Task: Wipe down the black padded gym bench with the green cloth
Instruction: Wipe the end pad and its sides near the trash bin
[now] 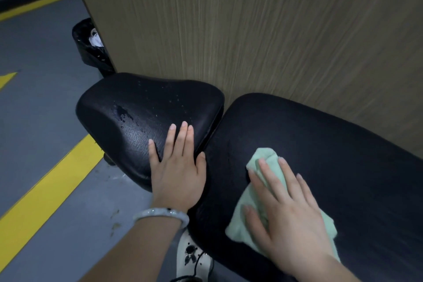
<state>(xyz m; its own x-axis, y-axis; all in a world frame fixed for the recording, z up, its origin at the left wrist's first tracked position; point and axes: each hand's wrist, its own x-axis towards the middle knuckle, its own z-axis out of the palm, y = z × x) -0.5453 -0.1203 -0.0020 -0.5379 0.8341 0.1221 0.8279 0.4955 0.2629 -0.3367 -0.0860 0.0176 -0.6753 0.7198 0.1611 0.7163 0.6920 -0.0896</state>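
Note:
The black padded bench has two pads: a seat pad (142, 117) on the left, dotted with water droplets, and a long back pad (332, 149) on the right. My left hand (177, 167) rests flat on the near right part of the seat pad, fingers straight. My right hand (283, 201) presses the green cloth (270, 162) flat against the back pad with spread fingers. Most of the cloth is hidden under that hand; its edges show in front of and beside the fingers.
A wood-grain wall panel (251, 30) stands right behind the bench. A black bin (91, 48) with white waste sits at the panel's left corner. The grey floor (34, 98) has yellow lines (52, 181). A white frame part (192, 256) shows under the bench.

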